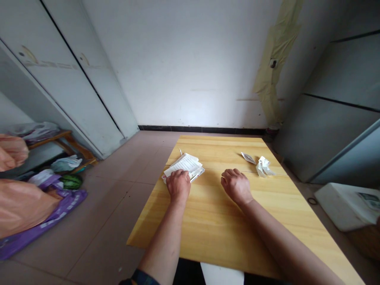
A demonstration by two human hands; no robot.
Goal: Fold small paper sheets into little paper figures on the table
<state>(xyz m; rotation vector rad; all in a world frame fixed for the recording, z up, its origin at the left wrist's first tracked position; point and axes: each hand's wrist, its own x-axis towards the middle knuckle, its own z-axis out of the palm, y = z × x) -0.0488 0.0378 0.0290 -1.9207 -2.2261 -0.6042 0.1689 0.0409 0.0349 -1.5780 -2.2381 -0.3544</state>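
A small stack of printed white paper leaflets [186, 165] lies on the left part of a light wooden table [225, 221]. My left hand [178, 185] rests on the near edge of that stack with its fingers curled down onto the papers. My right hand [236, 185] sits on the bare tabletop to the right of the stack, fingers curled into a loose fist, with nothing visible in it. Some crumpled white wrappers [261, 164] lie further back on the right, apart from both hands.
A white wall stands behind the table, with white cabinet doors [68, 75] at the left. Bags, a purple sack [44, 221] and a watermelon [71, 181] crowd the floor at the left. A white box [344, 206] sits on the floor at the right.
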